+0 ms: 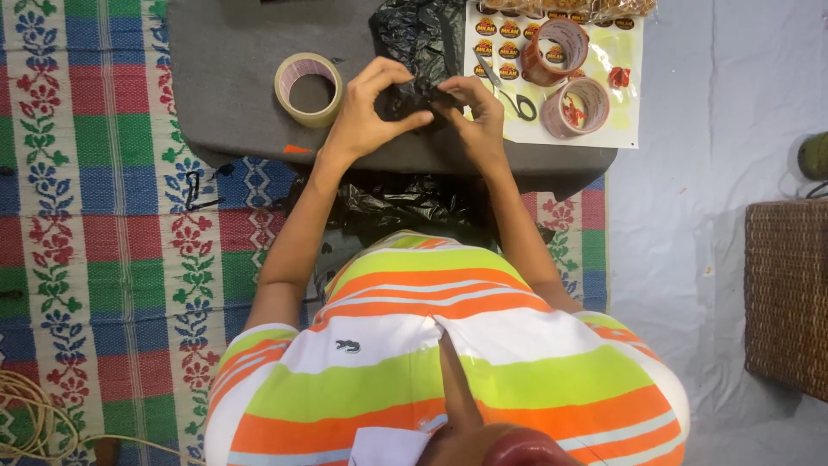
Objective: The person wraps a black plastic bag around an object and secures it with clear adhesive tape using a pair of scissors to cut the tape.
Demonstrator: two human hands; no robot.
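View: a single head-worn camera, no second view to compare.
Position: above the person, over the striped shirt (431,345).
Direction: straight down and slightly forward, so the far side of the scene lies at the top edge.
Nearness: close; the torso fills the lower frame, and the grey board (233,78) lies at arm's reach.
Coverage: woven mat (103,216) left, pale floor (690,216) right.

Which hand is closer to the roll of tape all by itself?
Left. The left hand sits just beside the tape roll, pinching the black plastic. The right hand is beyond it, farther away.
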